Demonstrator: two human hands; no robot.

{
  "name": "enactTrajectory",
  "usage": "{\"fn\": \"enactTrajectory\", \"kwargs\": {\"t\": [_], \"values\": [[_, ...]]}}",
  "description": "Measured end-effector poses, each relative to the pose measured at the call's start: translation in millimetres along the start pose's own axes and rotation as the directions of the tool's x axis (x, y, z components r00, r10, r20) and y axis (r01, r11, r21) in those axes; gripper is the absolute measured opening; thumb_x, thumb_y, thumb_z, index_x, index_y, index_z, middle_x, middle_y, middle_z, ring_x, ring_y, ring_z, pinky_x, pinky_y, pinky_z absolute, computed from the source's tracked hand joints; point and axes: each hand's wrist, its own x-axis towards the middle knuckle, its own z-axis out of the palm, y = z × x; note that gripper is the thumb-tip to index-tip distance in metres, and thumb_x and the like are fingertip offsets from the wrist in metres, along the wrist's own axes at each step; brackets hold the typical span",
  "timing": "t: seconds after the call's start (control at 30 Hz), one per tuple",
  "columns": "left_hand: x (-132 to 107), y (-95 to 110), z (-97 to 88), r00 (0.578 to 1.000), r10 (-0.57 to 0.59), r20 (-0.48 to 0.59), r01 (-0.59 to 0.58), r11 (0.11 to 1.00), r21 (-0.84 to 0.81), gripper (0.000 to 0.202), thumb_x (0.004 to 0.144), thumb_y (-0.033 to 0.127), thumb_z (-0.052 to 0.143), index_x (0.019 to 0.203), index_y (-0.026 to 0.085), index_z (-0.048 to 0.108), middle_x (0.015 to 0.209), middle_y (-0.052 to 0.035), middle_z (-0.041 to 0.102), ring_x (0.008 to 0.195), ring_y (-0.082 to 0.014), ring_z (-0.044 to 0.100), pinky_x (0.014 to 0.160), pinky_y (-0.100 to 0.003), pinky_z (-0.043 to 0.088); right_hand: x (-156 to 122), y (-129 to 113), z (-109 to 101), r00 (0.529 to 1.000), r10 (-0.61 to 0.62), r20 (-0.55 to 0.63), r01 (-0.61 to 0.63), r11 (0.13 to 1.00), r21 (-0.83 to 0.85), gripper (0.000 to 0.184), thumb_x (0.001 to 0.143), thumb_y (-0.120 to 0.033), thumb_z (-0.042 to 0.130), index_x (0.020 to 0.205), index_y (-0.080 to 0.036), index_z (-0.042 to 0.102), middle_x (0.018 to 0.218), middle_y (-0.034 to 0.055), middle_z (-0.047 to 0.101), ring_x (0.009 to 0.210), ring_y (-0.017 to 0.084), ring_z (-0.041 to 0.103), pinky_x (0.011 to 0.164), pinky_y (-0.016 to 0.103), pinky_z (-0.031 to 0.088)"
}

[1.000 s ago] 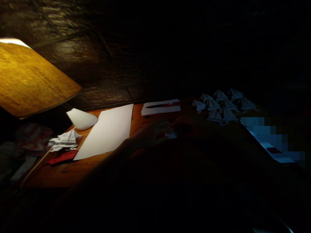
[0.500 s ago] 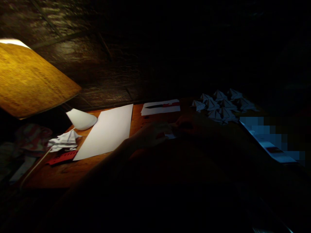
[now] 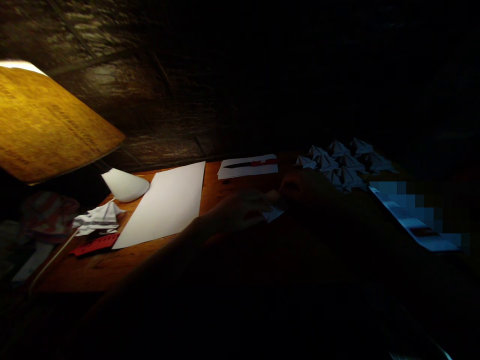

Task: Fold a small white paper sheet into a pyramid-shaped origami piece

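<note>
The scene is very dark. My left hand (image 3: 234, 212) lies low over the wooden table (image 3: 123, 260), fingers curled onto a small piece of white paper (image 3: 273, 214). My right hand (image 3: 305, 187) meets it from the right, fingers pinched at the same paper. Much of both hands is lost in shadow. A pile of several folded white paper shapes (image 3: 343, 162) lies just beyond my right hand.
A lit lampshade (image 3: 45, 125) hangs at the left. A large white sheet (image 3: 165, 202) lies on the table, with a knife on a paper (image 3: 249, 165) behind it, a paper cone (image 3: 125, 185), a crumpled paper figure (image 3: 99, 217) and a red ruler (image 3: 95, 244) at left.
Both hands have shifted slightly right and the small paper now shows a larger white corner below my fingers.
</note>
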Motion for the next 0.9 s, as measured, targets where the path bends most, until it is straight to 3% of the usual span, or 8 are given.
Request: {"fn": "enactTrajectory", "kwargs": {"t": [0.27, 0.43, 0.63, 0.83, 0.9], "values": [[-1.7, 0.6, 1.8, 0.998, -0.003, 0.056, 0.001, 0.999, 0.034, 0.037, 0.099, 0.026, 0.066, 0.135, 0.024, 0.067, 0.141, -0.0111, 0.064, 0.131, -0.0275, 0.059, 0.11, -0.048, 0.052, 0.0, -1.1, 2.7, 1.0, 0.026, -0.004, -0.025, 0.998, 0.061, 0.019, 0.097, -0.034, 0.062, 0.094, -0.023, 0.077, 0.097, 0.0071, 0.079, 0.083, 0.022, 0.068, 0.067, 0.033, 0.039], [-0.2, 3.5, 0.6, 0.998, -0.001, 0.062, -0.002, 0.999, 0.048, 0.033, 0.1, 0.028, 0.063, 0.133, 0.024, 0.066, 0.14, -0.011, 0.063, 0.13, -0.0277, 0.059, 0.111, -0.048, 0.05, -0.6, 0.4, 2.5, 0.999, -0.007, -0.033, 0.01, 0.995, 0.097, 0.017, 0.097, -0.028, 0.06, 0.097, -0.022, 0.076, 0.099, 0.0084, 0.079, 0.086, 0.023, 0.069, 0.069, 0.032, 0.041], [0.4, 5.4, 0.5, 0.998, -0.01, 0.07, 0.008, 0.999, 0.039, 0.037, 0.099, 0.025, 0.062, 0.136, 0.025, 0.063, 0.14, -0.01, 0.062, 0.131, -0.0277, 0.057, 0.111, -0.049, 0.049, 2.7, -5.1, 6.4, 1.0, 0.014, 0.011, -0.016, 0.982, 0.186, 0.02, 0.098, -0.024, 0.059, 0.1, -0.02, 0.078, 0.1, 0.0083, 0.08, 0.086, 0.02, 0.07, 0.073, 0.03, 0.044], [1.6, 9.1, -2.4, 0.996, -0.046, 0.082, 0.043, 0.998, 0.041, 0.041, 0.098, 0.025, 0.064, 0.139, 0.026, 0.062, 0.137, -0.01, 0.062, 0.128, -0.0288, 0.058, 0.108, -0.047, 0.051, -1.5, -4.4, 2.7, 0.999, -0.026, 0.034, 0.014, 0.948, 0.319, 0.028, 0.095, -0.043, 0.066, 0.103, -0.021, 0.081, 0.102, 0.0075, 0.081, 0.089, 0.021, 0.072, 0.073, 0.029, 0.048], [1.6, 8.8, -2.4, 0.996, -0.038, 0.076, 0.036, 0.999, 0.032, 0.041, 0.098, 0.025, 0.063, 0.139, 0.026, 0.062, 0.139, -0.0105, 0.061, 0.131, -0.029, 0.057, 0.11, -0.048, 0.049, -3.2, -2.1, 0.6, 0.996, -0.067, 0.067, 0.039, 0.935, 0.353, 0.028, 0.088, -0.04, 0.073, 0.107, -0.021, 0.081, 0.105, 0.007, 0.081, 0.093, 0.022, 0.074, 0.077, 0.029, 0.051]]}}
